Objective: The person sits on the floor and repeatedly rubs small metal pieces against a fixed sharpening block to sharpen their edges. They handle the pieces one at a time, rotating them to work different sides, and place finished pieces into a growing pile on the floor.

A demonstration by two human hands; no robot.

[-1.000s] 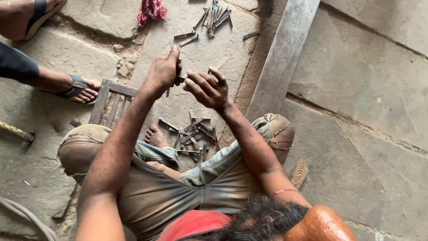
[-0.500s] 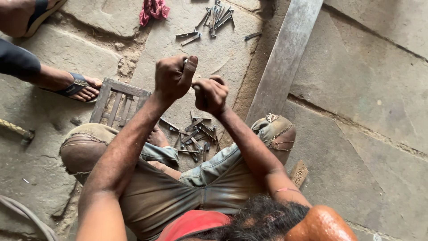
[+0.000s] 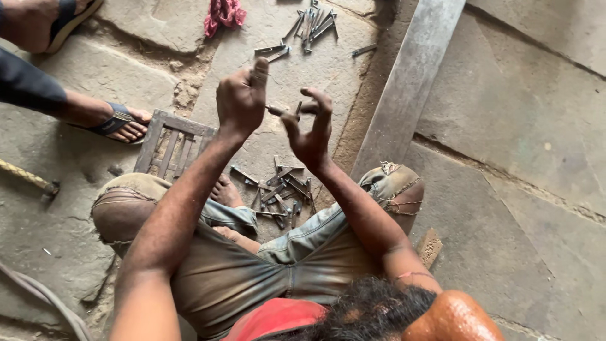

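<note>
My left hand [image 3: 241,95] is raised over the stone floor, its fingers closed around one end of a small dark metal piece [image 3: 278,110] and its index finger pointing up. My right hand [image 3: 310,131] is right beside it, thumb and fingertips curled around the piece's other end. Below the hands, between my knees, lies a loose pile of similar metal pieces [image 3: 281,189]. A second pile of metal pieces [image 3: 314,24] lies farther away on the floor, with a pair of pieces [image 3: 271,50] near it.
A long grey metal beam [image 3: 410,88] runs diagonally on the right. A small wooden slatted frame [image 3: 169,144] lies at my left. Another person's sandalled foot [image 3: 120,123] rests next to it. A red cloth [image 3: 224,12] lies at the top. A rope [image 3: 25,177] is far left.
Both hands stayed close together over the near pile. My right hand loosened from a tighter fist into curled fingertips, and my left index finger now points up.
</note>
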